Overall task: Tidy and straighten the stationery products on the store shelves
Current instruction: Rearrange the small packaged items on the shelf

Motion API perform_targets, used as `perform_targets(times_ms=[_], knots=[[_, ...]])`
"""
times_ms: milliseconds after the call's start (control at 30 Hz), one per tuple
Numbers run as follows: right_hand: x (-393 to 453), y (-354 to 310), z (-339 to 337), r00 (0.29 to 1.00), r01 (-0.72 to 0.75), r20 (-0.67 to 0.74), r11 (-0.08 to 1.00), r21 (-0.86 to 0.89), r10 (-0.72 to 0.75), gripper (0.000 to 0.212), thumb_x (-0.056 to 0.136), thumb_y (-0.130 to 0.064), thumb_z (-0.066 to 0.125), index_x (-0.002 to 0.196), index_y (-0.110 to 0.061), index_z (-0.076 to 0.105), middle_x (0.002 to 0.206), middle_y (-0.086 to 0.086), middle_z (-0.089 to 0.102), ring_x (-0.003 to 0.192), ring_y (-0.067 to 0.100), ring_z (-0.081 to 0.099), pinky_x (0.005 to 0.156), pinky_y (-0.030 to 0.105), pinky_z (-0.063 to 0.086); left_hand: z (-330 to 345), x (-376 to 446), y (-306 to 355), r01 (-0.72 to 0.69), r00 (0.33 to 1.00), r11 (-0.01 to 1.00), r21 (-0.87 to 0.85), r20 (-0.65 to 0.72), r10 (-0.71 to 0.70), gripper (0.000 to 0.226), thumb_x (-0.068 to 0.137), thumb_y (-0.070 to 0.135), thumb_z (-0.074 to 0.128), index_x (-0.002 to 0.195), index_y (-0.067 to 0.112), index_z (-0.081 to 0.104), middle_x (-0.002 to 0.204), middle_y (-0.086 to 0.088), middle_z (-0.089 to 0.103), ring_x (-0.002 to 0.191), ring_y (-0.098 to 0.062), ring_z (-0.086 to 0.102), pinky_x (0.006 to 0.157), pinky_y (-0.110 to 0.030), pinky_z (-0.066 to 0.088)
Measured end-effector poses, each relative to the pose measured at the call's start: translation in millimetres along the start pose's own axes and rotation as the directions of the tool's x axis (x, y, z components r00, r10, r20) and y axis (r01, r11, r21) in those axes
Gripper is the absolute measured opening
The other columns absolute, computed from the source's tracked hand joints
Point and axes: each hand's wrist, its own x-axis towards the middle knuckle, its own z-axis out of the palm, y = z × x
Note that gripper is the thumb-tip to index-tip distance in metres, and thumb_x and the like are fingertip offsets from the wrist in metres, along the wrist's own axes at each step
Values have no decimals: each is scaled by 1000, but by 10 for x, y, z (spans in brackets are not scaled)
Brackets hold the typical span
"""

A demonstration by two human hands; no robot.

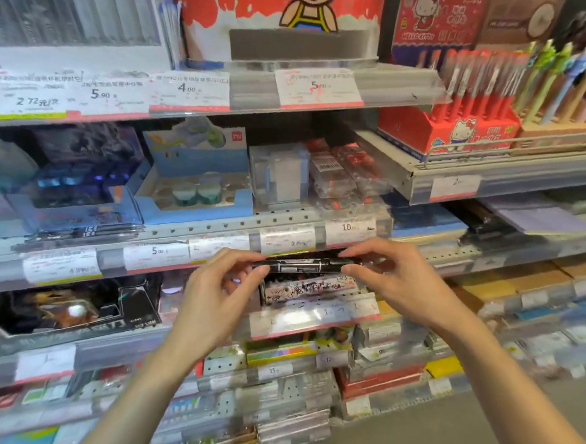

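Observation:
Both hands hold a flat black box point(301, 266) with white markings, edge-on, in front of the third shelf. My left hand point(222, 288) grips its left end with thumb and fingers. Gripping the right end is my right hand point(389, 279). Just below the box stands a white display box with black scribbled print point(309, 291), behind a clear price strip point(313, 317). The box hangs level with the shelf rail that carries the price labels point(287, 242).
Above are a blue tray of correction tapes point(197, 195), clear plastic boxes point(279, 173) and red-printed packs point(346, 170). A dark open display box point(73, 308) sits at the left. Hello Kitty pens point(463, 105) stand upper right. Stacked packs fill the lower shelves.

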Motion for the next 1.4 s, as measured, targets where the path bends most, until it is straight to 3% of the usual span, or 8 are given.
perform_targets(times_ms=[233, 400, 567, 700, 900, 1067, 1333, 1400], knots=[[-289, 445, 225, 982, -167, 81, 986, -26, 169, 18, 88, -28, 73, 105, -30, 75, 99, -19, 71, 85, -2, 67, 73, 8, 49, 317, -319, -338, 245, 969, 964, -100, 68, -239, 10, 89, 34, 69, 99, 36, 71, 92, 6, 71, 80, -5, 63, 63, -10, 45], [-444, 727, 381, 962, -265, 71, 964, 18, 263, 14, 85, -24, 77, 99, -24, 75, 87, -4, 73, 76, 10, 69, 68, 29, 55, 524, -397, -462, 313, 948, 945, -99, 84, -305, 15, 91, 26, 69, 106, 26, 72, 96, 2, 69, 85, -5, 62, 63, -9, 46], [-508, 871, 566, 951, -298, -49, 950, 95, 304, 8, 81, -23, 80, 87, -24, 75, 76, 0, 74, 74, 16, 68, 67, 27, 54, 581, -300, -499, 44, 997, 960, 277, 55, -62, 31, 95, 31, 62, 124, 21, 65, 107, 10, 60, 99, 0, 53, 87, -12, 38], [-436, 938, 715, 907, -348, -190, 923, 161, 375, 6, 82, -25, 80, 84, -22, 74, 70, -2, 72, 64, 6, 66, 60, 17, 50, 514, -137, -605, -195, 981, 788, 585, 99, 170, 39, 93, 25, 65, 130, 12, 62, 125, -4, 59, 115, -25, 50, 96, -38, 41], [-14, 934, 1033, 800, -445, -318, 858, 256, 509, 15, 84, -32, 77, 83, -18, 71, 75, -6, 72, 73, 8, 68, 71, 29, 56, 481, 103, -697, -200, 976, 644, 738, 211, 62, 38, 94, 29, 61, 130, 17, 61, 125, -4, 65, 103, -31, 60, 82, -41, 43], [391, 902, 1256, 725, -499, -413, 834, 236, 551, 19, 86, -38, 72, 82, -20, 69, 73, -9, 69, 78, 13, 68, 73, 28, 50, 496, 109, -810, -144, 978, 664, 734, 208, -19, 36, 98, 32, 54, 132, 20, 61, 131, 0, 63, 116, -28, 56, 90, -40, 42], [455, 1044, 1286, 845, -420, -383, 906, -47, 372, 37, 92, -39, 65, 116, -11, 64, 66, -6, 66, 65, 2, 57, 67, 29, 42, 522, 77, -889, -134, 985, 698, 703, 172, 16, 33, 96, 28, 59, 127, 17, 65, 123, -2, 67, 108, -30, 58, 85, -41, 45], [422, 1092, 1236, 894, -364, -314, 926, -98, 319, 43, 92, -41, 65, 123, -11, 63, 83, -5, 67, 75, 5, 61, 73, 31, 49, 530, 56, -920, -138, 987, 706, 694, 157, 38, 32, 96, 26, 61, 126, 16, 66, 121, -3, 67, 104, -30, 58, 83, -41, 45]])
